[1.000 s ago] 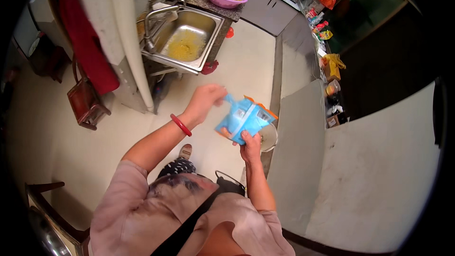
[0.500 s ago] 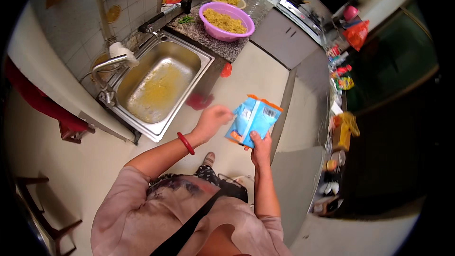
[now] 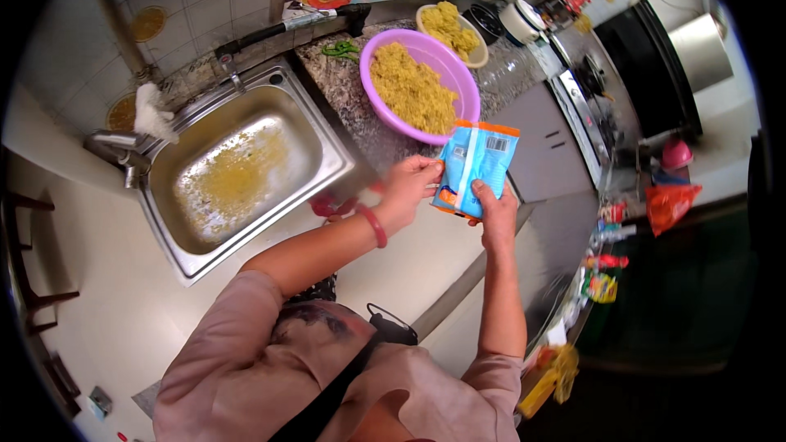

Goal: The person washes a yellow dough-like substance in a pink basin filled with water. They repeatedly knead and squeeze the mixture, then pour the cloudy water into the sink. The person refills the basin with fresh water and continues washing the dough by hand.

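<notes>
A blue packet with orange ends and a pale seam down its back (image 3: 477, 160) is in my right hand (image 3: 496, 209), with the thumb pressed on its face and the other fingers behind. My left hand (image 3: 409, 187), below a red bangle (image 3: 375, 227), has its fingertips pinched together at the packet's left edge. Just beyond the packet, a purple basin (image 3: 470, 94) of crumbly yellow food (image 3: 409, 86) stands on the speckled counter (image 3: 327, 82). Whether the packet is torn open cannot be seen.
To my left is a steel sink (image 3: 332, 165) with yellow residue, its tap (image 3: 123, 147) on the left side. A smaller cream bowl (image 3: 476, 57) of yellow food stands behind the basin, beside green chillies (image 3: 341, 50). A stove (image 3: 585, 115) is at the far right.
I have moved nearer the counter, so basin and sink appear larger. The packet now overlaps the basin's near edge in view. My left fingers have come in against the packet's edge.
</notes>
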Demonstrator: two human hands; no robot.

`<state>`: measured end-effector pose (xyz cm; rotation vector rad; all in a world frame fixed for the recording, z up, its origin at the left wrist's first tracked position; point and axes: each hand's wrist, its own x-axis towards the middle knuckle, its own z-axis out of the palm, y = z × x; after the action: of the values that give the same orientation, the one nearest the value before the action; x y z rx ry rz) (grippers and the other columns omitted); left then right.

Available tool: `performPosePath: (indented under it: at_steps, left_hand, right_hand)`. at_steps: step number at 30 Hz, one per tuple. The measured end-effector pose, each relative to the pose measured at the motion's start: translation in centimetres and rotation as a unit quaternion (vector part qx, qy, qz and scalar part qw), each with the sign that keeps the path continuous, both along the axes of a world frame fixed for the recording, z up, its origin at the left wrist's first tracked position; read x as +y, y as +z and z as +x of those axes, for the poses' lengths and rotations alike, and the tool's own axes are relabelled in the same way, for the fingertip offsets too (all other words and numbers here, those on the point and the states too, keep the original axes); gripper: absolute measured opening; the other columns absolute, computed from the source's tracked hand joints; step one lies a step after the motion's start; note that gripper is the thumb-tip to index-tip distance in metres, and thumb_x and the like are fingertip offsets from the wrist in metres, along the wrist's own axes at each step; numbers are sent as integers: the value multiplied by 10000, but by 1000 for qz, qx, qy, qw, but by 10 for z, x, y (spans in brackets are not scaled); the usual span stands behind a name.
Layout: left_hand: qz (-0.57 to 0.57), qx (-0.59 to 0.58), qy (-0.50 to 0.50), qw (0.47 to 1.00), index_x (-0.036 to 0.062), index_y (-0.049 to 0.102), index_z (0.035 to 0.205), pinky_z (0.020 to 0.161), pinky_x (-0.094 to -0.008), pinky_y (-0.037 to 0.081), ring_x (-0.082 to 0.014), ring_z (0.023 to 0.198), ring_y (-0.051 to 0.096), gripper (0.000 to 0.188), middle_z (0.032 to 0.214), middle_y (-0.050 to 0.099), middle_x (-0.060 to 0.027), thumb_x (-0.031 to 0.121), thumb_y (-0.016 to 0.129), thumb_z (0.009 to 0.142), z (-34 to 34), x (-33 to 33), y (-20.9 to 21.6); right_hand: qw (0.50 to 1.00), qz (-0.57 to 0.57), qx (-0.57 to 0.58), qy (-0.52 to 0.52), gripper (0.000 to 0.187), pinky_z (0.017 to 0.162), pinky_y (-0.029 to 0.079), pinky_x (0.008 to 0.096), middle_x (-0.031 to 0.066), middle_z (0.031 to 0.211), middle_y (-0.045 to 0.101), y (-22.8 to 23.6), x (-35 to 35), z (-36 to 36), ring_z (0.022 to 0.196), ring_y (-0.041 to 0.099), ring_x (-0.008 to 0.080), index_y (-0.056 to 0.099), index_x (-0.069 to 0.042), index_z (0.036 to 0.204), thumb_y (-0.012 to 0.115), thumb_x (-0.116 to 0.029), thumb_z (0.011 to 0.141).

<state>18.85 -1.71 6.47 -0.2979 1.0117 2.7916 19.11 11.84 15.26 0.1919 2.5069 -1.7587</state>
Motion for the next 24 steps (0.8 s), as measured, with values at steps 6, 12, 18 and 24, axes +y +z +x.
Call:
performPosePath:
  at_steps: [6, 12, 18, 24]
  left_hand:
    - [77, -87, 37, 992, 18, 563, 1013, 764, -336, 494, -178, 876, 595, 192, 956, 608, -72, 156, 556, 880, -110, 28, -25]
    - [130, -131, 35, 982, 32, 538, 1067, 840, -356, 476, -190, 946, 585, 243, 1024, 589, -109, 194, 543, 886, -168, 25, -31]
    - [155, -91, 143, 973, 29, 557, 941, 694, -310, 494, -154, 789, 598, 143, 862, 608, -59, 158, 560, 879, -226, 11, -22]
    - [115, -65, 187, 973, 13, 517, 1030, 781, -312, 487, -180, 879, 605, 217, 964, 611, -92, 168, 548, 882, -269, -3, -10]
  right_hand:
    - [991, 123, -52, 32, 283, 361, 386, 220, 51, 709, 602, -8, 10, -130, 500, 537, 96, 571, -5, 954, 609, -230, 786]
    - [967, 202, -90, 124, 288, 368, 386, 222, 58, 704, 603, 2, 3, -213, 509, 537, 88, 582, 14, 944, 600, -232, 796]
    - [955, 217, -66, 192, 314, 375, 387, 228, 63, 675, 593, 17, -29, -283, 500, 537, 101, 582, 20, 942, 597, -260, 802]
    - [951, 224, -41, 208, 299, 370, 388, 242, 68, 658, 595, 15, -48, -335, 489, 538, 107, 595, 5, 901, 599, -274, 792]
